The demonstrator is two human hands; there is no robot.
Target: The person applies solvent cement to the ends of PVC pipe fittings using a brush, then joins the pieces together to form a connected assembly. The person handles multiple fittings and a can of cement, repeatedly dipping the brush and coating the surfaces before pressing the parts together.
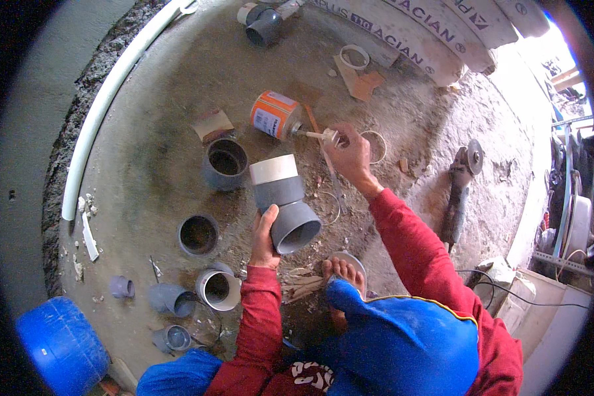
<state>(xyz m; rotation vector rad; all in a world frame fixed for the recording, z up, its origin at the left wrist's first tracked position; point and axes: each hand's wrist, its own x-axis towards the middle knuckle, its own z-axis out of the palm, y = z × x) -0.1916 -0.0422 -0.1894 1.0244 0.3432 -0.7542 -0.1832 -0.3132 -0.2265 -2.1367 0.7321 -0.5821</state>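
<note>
My left hand (265,241) is wrapped round a grey pipe elbow (285,214), which has a short white pipe piece (273,169) at its upper end. The elbow's open mouth faces down and right. In my right hand (350,153) is a pale applicator brush (313,134), gripped by its white cap end. Its stem reaches to the narrow neck of an orange and white glue can (272,115). This can is tipped, with its neck toward my right hand. Whether the brush tip is inside the neck I cannot tell.
Several grey pipe fittings, including a socket (198,235), stand left on the rough floor. An angle grinder (461,191) lies right. A long white pipe (105,112) curves along the left wall; stacked sacks (409,33) are at the back. A blue drum (61,346) stands lower left.
</note>
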